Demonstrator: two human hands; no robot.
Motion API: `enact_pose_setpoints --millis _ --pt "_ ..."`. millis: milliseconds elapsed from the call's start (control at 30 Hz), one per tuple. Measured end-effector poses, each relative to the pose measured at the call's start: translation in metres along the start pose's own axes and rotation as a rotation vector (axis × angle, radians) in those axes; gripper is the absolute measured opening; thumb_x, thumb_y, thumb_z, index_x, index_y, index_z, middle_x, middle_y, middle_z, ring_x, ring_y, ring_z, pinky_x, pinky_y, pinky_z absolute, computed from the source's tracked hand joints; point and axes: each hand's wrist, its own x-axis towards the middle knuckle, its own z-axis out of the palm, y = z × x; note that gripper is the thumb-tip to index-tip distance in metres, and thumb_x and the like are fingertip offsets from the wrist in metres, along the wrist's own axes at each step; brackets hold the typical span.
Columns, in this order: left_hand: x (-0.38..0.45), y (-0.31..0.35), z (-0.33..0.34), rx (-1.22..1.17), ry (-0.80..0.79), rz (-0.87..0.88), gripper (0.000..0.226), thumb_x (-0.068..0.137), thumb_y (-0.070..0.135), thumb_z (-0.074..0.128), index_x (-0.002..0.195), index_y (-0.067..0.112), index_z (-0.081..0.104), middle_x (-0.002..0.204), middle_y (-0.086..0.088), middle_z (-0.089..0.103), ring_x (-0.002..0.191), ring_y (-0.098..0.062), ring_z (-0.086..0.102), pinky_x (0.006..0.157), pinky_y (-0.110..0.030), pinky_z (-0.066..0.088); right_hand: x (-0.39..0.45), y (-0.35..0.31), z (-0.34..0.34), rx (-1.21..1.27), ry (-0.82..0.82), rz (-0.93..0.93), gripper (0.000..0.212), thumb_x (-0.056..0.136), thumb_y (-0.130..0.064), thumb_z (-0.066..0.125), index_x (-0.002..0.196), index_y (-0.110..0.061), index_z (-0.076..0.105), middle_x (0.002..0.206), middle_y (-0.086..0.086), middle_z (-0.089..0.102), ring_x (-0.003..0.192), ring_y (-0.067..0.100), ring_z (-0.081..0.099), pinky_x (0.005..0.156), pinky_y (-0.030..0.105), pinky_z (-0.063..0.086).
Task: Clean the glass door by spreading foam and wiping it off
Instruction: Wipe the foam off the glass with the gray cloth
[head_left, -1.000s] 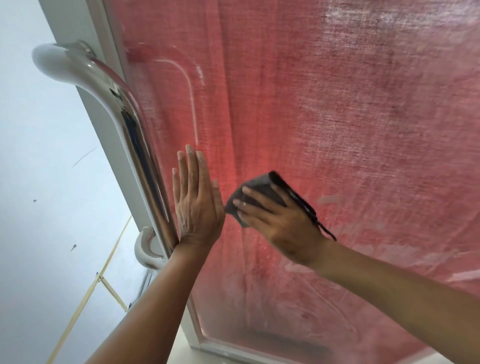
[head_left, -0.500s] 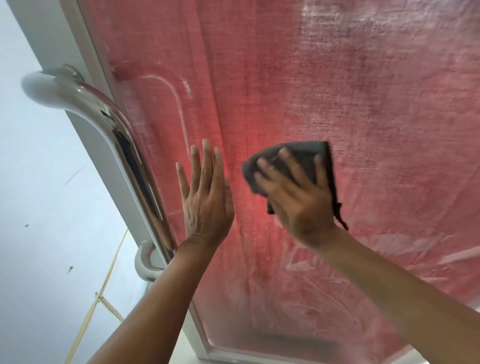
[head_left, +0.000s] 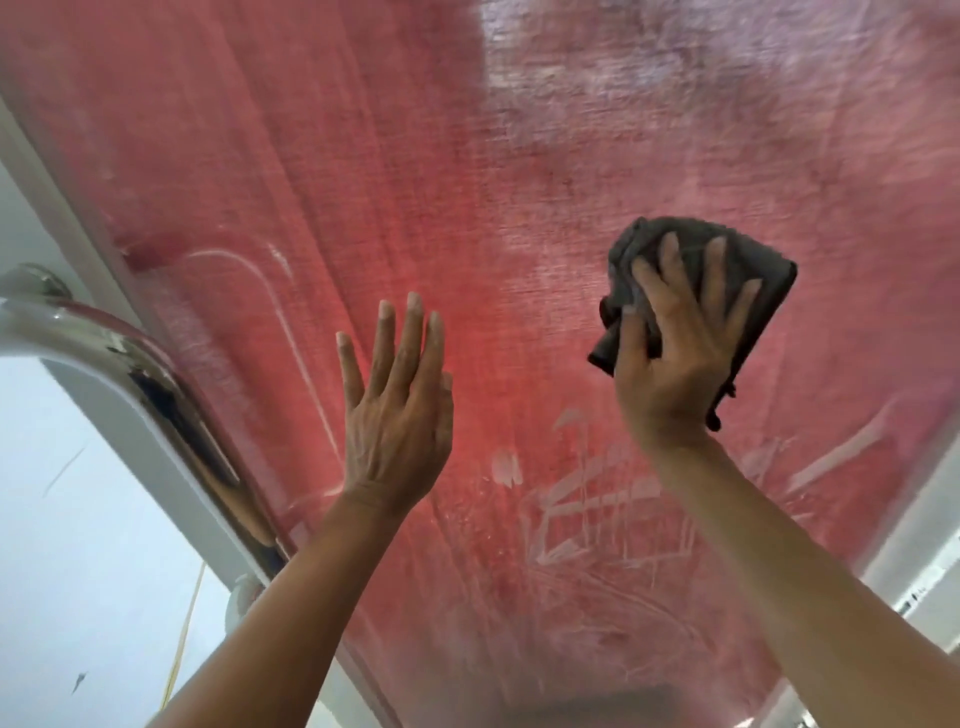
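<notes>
Glass door (head_left: 415, 156) fills most of my view, seen from low and close, red fabric showing behind the pane. Left hand (head_left: 397, 410) lies flat against the glass, fingers straight and together, gripping nothing; I read it as a brace. Right hand (head_left: 675, 353) presses a dark grey cloth (head_left: 748, 260) onto the pane, fingers spread over it, thumb tucked round its lower edge, so it grips the cloth.

Progress, as I judge it: foam is already spread. A thin whitish haze covers the upper pane, densest at top right. Below the hands, foam streaks (head_left: 587, 504) run in criss-cross lines, so that lower stretch is smeared but not wiped clean. The band between the hands looks clearest. Most of the wiping remains, I'd say.

Chrome door handle (head_left: 171, 410) curves down the left edge beside the door frame (head_left: 57, 197); well apart from the cloth.

Hard to make out: door's top and right edge are cut off; bottom edge is blurred. I cannot tell whether the haze is wet foam or dried film. No foam can or bottle in view.
</notes>
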Motion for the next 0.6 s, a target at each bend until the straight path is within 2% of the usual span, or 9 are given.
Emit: enact_pose_setpoints --millis 67,100,233,333,400,467,533,600 --pt "0.012 0.003 0.0 -0.012 0.018 0.034 0.056 0.106 0.014 0.042 0.159 0.005 0.024 0.167 -0.009 0.017 0.158 -0.022 -0.001 0.125 -0.059 -0.002 0.002 -0.014 0.004 0.017 0.043 0.105 0.027 0.102 -0.011 0.058 0.127 -0.008 0.07 0.144 0.001 0.053 0.143 0.041 0.043 0.117 0.073 0.02" --pt "0.02 0.007 0.001 -0.023 0.03 0.052 0.055 0.107 0.014 0.041 0.159 0.005 0.025 0.167 -0.009 0.018 0.158 -0.022 0.0 0.126 -0.059 -0.003 -0.002 -0.024 0.007 0.033 0.027 0.101 0.029 0.103 -0.014 0.057 0.128 -0.01 0.07 0.145 0.001 0.053 0.144 0.04 0.041 0.119 0.071 0.019" --pt "0.046 0.023 0.007 -0.06 0.02 0.142 0.06 0.101 0.006 0.039 0.159 0.004 0.024 0.167 -0.012 0.023 0.158 -0.021 0.003 0.126 -0.057 -0.006 -0.034 -0.05 0.017 0.055 -0.207 -0.212 0.034 0.106 -0.023 0.052 0.138 -0.02 0.065 0.151 -0.002 0.052 0.151 0.028 0.033 0.123 0.06 0.014" --pt "0.05 0.029 0.01 -0.029 0.022 0.169 0.065 0.1 0.007 0.046 0.16 0.006 0.021 0.167 -0.01 0.019 0.158 -0.022 0.004 0.125 -0.058 -0.004 -0.024 -0.018 0.009 0.01 -0.209 -0.308 0.036 0.108 -0.025 0.049 0.142 -0.023 0.06 0.152 -0.003 0.051 0.15 0.026 0.036 0.122 0.06 0.016" --pt "0.052 0.03 0.011 -0.022 0.024 0.179 0.064 0.102 0.01 0.049 0.16 0.006 0.022 0.167 -0.009 0.017 0.158 -0.022 0.003 0.125 -0.059 -0.004 -0.01 0.016 -0.005 -0.035 -0.115 -0.19 0.036 0.108 -0.026 0.047 0.142 -0.023 0.058 0.153 -0.001 0.05 0.15 0.03 0.036 0.123 0.061 0.014" --pt "0.053 0.031 0.01 -0.006 0.025 0.182 0.063 0.102 0.011 0.05 0.159 0.006 0.024 0.167 -0.009 0.016 0.158 -0.022 0.002 0.124 -0.061 -0.003 0.009 0.048 -0.019 -0.04 0.011 0.011 0.032 0.108 -0.021 0.048 0.138 -0.017 0.061 0.151 0.004 0.052 0.148 0.036 0.038 0.122 0.065 0.016" --pt "0.056 0.038 0.011 -0.002 0.022 0.183 0.063 0.102 0.011 0.05 0.159 0.005 0.023 0.167 -0.01 0.016 0.158 -0.023 0.002 0.123 -0.063 -0.003 0.019 0.057 -0.023 -0.022 0.076 0.174 0.03 0.107 -0.015 0.05 0.133 -0.01 0.065 0.148 0.01 0.055 0.147 0.04 0.038 0.12 0.069 0.017" --pt "0.066 0.051 0.013 -0.021 0.024 0.207 0.062 0.103 0.011 0.049 0.159 0.005 0.024 0.167 -0.011 0.018 0.157 -0.025 0.006 0.123 -0.064 -0.001 0.016 0.043 -0.02 -0.008 0.069 0.181 0.031 0.105 -0.013 0.052 0.132 -0.009 0.066 0.148 0.009 0.054 0.147 0.04 0.036 0.122 0.068 0.015"
